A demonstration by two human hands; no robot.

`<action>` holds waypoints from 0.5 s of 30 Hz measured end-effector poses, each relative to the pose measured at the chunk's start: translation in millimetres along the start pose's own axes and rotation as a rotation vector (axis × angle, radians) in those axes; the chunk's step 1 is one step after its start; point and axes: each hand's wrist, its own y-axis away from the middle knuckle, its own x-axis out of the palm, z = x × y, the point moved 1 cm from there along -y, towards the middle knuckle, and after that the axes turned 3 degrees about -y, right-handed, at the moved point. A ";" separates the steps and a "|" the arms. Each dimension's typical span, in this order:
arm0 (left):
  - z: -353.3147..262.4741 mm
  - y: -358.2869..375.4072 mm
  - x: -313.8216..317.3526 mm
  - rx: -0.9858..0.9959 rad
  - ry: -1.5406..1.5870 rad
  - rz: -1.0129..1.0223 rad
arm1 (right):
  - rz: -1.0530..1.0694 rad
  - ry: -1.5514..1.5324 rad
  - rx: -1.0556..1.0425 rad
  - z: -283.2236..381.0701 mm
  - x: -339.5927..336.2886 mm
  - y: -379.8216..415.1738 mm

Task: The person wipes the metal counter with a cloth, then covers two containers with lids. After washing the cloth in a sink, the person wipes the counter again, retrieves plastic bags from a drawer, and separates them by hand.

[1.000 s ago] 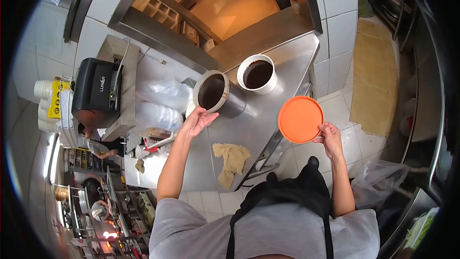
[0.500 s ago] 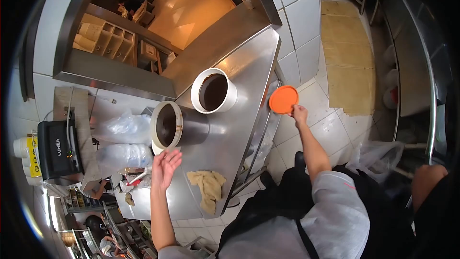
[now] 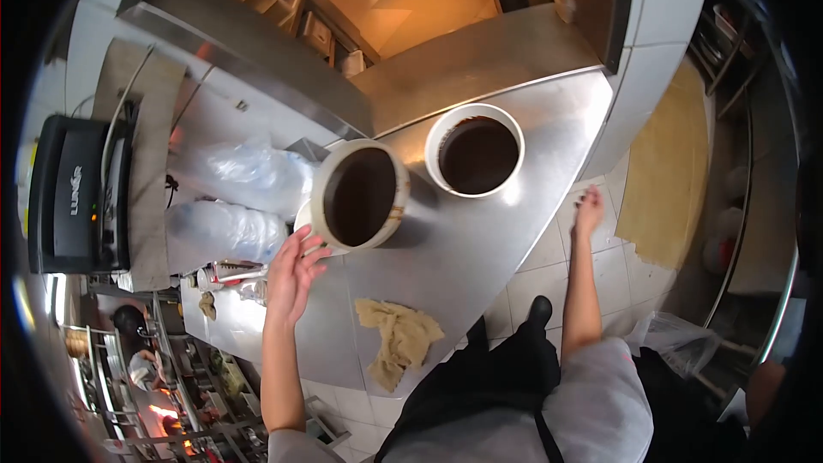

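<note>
Two white tubs of dark brown contents stand on the steel counter [image 3: 334, 326]. The left tub [image 3: 360, 195] has brown drips on its rim, and the right tub [image 3: 474, 151] stands close to the wall opening. My left hand [image 3: 294, 273], fingers spread, is at the near-left edge of the left tub and holds nothing; whether it touches the rim I cannot tell. Out past the counter's right edge, over the floor, my right hand [image 3: 588, 210] has its fingers apart, with nothing visible in it. A crumpled tan cloth [image 3: 397, 339] lies on the counter's near part.
Clear plastic bags [image 3: 249, 176] lie left of the tubs, beside a black LUNAR device [image 3: 73, 193]. Cardboard [image 3: 667, 176] covers part of the floor at right, near a steel rack. Part of another person [image 3: 765, 394] shows at the right edge.
The orange lid is no longer in my right hand or in view. The camera view has shifted, with the tubs now larger and further right. My left hand stays by the left tub.
</note>
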 end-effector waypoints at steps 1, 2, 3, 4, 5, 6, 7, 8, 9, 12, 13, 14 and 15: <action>-5.6 -5.0 3.2 -0.002 -0.008 -0.006 | 0.025 -0.044 -0.094 69.9 7.9 33.3; -9.9 -9.5 4.2 0.008 -0.016 0.016 | 0.047 -0.087 -0.185 128.3 15.8 69.3; -13.0 -14.4 3.8 0.005 -0.011 0.073 | 0.273 -0.092 -0.172 174.9 27.5 108.6; -14.6 -19.6 1.8 -0.001 -0.008 0.134 | 0.492 -0.093 -0.156 211.5 40.0 148.2; -14.7 -26.1 -2.8 -0.002 0.003 0.145 | 0.681 0.002 -0.064 242.4 59.4 183.7; -12.7 -32.7 -7.3 -0.009 -0.029 0.201 | 0.866 0.102 0.032 260.9 81.5 212.2; -13.2 -36.8 -10.3 -0.017 -0.063 0.259 | 0.955 0.127 0.121 264.1 100.9 232.5; -16.5 -38.7 -11.8 -0.018 -0.056 0.275 | 1.039 0.150 0.213 264.4 117.3 245.2; -19.8 -41.4 -11.7 -0.055 -0.072 0.320 | 1.084 0.152 0.264 258.6 132.7 248.3; -27.7 -54.3 -14.8 -0.099 -0.096 0.446 | 1.086 0.171 0.446 250.0 163.3 240.3; -27.2 -58.2 -17.3 -0.120 -0.108 0.509 | 1.082 0.150 0.498 254.5 166.8 238.9; -27.5 -62.9 -18.2 -0.113 -0.102 0.519 | 1.074 0.222 0.492 259.6 169.5 239.7; -26.9 -67.8 -17.6 -0.155 -0.079 0.511 | 1.090 0.237 0.525 264.8 173.3 238.6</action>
